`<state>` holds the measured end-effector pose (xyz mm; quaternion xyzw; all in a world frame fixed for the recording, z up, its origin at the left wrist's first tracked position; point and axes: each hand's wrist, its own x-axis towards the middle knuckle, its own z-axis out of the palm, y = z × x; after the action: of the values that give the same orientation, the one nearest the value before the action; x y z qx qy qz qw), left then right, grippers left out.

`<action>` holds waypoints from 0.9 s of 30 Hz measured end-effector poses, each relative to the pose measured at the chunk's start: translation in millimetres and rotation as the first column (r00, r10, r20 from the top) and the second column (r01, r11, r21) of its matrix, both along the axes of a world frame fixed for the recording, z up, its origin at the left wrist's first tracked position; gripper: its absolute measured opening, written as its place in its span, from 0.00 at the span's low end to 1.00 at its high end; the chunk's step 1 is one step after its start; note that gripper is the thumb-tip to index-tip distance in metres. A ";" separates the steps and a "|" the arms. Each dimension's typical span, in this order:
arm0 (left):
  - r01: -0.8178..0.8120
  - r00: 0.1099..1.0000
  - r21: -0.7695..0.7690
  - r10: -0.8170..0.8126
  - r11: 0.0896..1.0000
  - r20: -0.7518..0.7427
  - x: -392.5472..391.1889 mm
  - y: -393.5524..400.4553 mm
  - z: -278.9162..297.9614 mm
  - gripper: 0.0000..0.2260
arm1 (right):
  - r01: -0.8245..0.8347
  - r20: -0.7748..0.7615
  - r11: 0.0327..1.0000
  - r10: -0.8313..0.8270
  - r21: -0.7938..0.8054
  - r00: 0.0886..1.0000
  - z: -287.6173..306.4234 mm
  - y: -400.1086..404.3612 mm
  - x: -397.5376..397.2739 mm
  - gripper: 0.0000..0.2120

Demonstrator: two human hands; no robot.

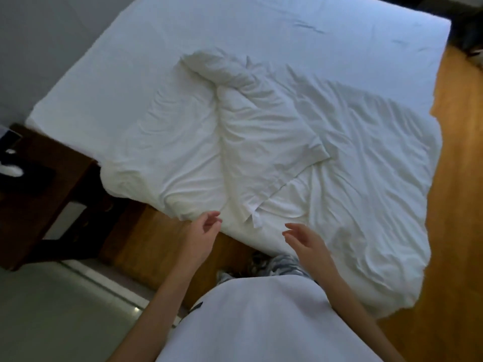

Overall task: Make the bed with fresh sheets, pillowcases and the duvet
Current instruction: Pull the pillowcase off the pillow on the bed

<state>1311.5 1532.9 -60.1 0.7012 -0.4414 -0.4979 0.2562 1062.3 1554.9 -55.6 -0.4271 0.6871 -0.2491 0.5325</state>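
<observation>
Roughly, I'd put this job at its middle. From my seat behind the head camera, the mattress already wears a smooth white fitted sheet, flat across the far half with only faint creases. That part looks done.

On the near half of the mattress lies the duvet, crumpled and skewed, its near-right edge spilling off the mattress onto the wooden floor. A twisted, folded ridge of it runs from the middle of the mattress toward me and ends in a loose flat corner just at the near edge. Whether that flap is the duvet's cover or a separate sheet I cannot tell.

My left hand hovers off the near edge of the mattress, fingers loosely spread and holding nothing. My right hand hangs beside it, also relaxed and empty, just short of the cloth. The loose corner lies between them.

Left to do, by my judgement: untwist and spread the duvet square over the mattress. No pillows or pillowcases show, so that step looks outstanding too. A dark wooden nightstand stands left of the mattress.
</observation>
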 end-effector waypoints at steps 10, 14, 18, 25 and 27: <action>0.242 0.964 0.070 -0.248 0.968 0.098 -99.8 -93.0 -11.6 0.09 | 0.142 0.022 0.990 -0.142 -0.005 0.990 -17.2 -79.9 -83.2 0.10; 0.320 0.934 0.111 -0.333 0.941 0.128 -148.9 -135.4 -23.7 0.09 | 0.195 0.023 0.981 -0.195 0.007 0.981 -34.0 -109.2 -132.0 0.11; 0.432 0.885 0.138 -0.448 0.891 0.127 -211.2 -174.2 -43.3 0.10 | 0.274 0.000 0.960 -0.274 0.059 0.962 -61.8 -126.1 -186.8 0.12; 0.705 0.654 0.164 -0.723 0.690 0.224 -332.7 -221.2 -103.4 0.14 | 0.438 -0.117 0.891 -0.426 0.117 0.897 -131.3 -138.9 -277.9 0.14; 0.798 0.515 0.175 -0.803 0.577 0.302 -361.9 -226.2 -128.5 0.15 | 0.504 -0.175 0.856 -0.482 0.112 0.858 -159.9 -135.8 -302.2 0.15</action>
<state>949.6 1306.6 -188.6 0.4972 -0.7483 -0.4300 -0.0891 760.0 1419.1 -215.5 -0.2104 0.8266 -0.2927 0.4322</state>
